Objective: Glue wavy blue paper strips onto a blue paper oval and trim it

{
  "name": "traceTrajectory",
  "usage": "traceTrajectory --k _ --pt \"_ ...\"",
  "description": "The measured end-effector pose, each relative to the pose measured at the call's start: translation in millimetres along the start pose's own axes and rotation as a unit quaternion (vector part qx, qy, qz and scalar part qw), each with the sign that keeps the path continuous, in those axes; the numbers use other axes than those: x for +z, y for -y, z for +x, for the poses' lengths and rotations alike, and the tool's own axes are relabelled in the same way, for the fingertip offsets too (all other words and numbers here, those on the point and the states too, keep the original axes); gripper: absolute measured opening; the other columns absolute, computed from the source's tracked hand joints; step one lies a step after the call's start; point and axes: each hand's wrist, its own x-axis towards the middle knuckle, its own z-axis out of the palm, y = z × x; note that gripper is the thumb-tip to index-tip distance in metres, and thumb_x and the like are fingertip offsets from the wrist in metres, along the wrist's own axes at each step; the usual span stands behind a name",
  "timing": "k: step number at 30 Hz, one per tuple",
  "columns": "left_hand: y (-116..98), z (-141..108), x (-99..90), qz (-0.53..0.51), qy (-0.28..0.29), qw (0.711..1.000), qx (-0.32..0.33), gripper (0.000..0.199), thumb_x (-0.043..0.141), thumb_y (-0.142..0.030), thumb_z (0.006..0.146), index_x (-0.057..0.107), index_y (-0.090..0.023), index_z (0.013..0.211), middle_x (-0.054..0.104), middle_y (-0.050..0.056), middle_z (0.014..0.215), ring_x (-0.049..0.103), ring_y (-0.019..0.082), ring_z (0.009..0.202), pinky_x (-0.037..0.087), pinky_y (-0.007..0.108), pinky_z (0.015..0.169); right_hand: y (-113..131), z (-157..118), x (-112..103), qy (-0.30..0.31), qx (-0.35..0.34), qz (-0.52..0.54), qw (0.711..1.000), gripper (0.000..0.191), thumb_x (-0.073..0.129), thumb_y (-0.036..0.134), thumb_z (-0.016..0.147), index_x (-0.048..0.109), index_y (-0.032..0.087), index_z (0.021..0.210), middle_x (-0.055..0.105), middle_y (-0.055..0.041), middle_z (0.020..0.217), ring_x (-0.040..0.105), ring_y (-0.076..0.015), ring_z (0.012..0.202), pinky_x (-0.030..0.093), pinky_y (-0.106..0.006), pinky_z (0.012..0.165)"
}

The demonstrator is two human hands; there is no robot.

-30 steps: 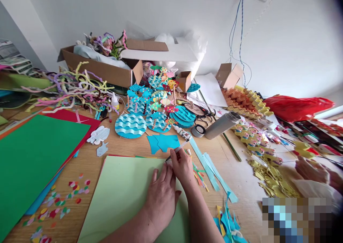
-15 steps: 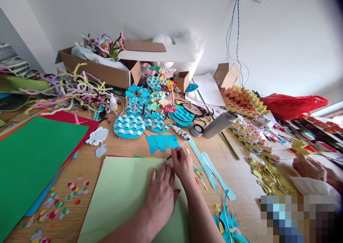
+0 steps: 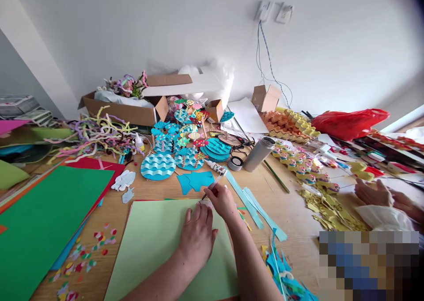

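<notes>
Flat on a pale green sheet of paper [image 3: 149, 239] lies my left hand [image 3: 198, 234], its fingers stretched toward the sheet's far edge. Under and beside its fingertips shows a small pale piece [image 3: 207, 202], partly hidden. My right hand [image 3: 222, 200] pinches a slim pen [image 3: 217, 180], its dark tip down at the pale piece. Blue paper scraps [image 3: 195, 181] and a small white bottle [image 3: 217, 167] lie just beyond my hands. To the right of my right hand are light blue paper strips [image 3: 253, 206].
Green paper [image 3: 62, 203] and scattered paper dots [image 3: 88, 252] are at left. Wave-patterned blue discs [image 3: 158, 166], a grey flask [image 3: 259, 154] and cardboard boxes [image 3: 122, 114] stand farther back. At right are another person's hands [image 3: 374, 192] near yellow scraps [image 3: 327, 210].
The camera view has tilted up and shifted, so the scene sits differently in the picture. My hands keep nearly the same pose on the sheet. The other person's hands have moved slightly.
</notes>
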Motion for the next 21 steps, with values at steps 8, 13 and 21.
traceTrajectory --k 8,13,21 --pt "-10.1 7.3 -6.6 0.007 0.000 1.000 -0.011 0.040 0.050 -0.027 0.088 0.055 -0.010 0.124 0.056 0.016 0.129 0.050 0.031 0.116 0.041 0.050 0.095 2.8 -0.6 1.1 -0.021 0.004 0.000 1.000 0.015 0.053 0.029 0.074 0.057 0.020 0.063 0.057 0.0009 0.053 0.052 -0.0134 0.051 0.034 -0.023 0.052" --pt "-11.6 3.7 -1.2 0.009 -0.020 1.000 -0.015 0.039 0.051 -0.024 0.088 0.055 -0.011 0.124 0.058 0.015 0.126 0.049 0.031 0.115 0.040 0.051 0.096 2.9 -2.6 5.3 -0.031 0.006 0.005 1.000 0.014 0.052 0.027 0.073 0.057 0.020 0.063 0.059 0.0009 0.056 0.052 -0.0135 0.053 0.037 -0.024 0.054" --pt "-8.2 3.2 0.6 -0.021 -0.009 0.999 -0.024 0.042 0.050 -0.025 0.089 0.052 -0.011 0.129 0.054 0.016 0.132 0.045 0.031 0.122 0.036 0.050 0.101 -0.7 -3.7 8.3 -0.027 0.022 0.033 0.999 0.010 0.052 0.027 0.071 0.057 0.020 0.065 0.058 0.0018 0.055 0.052 -0.0131 0.051 0.038 -0.023 0.052"
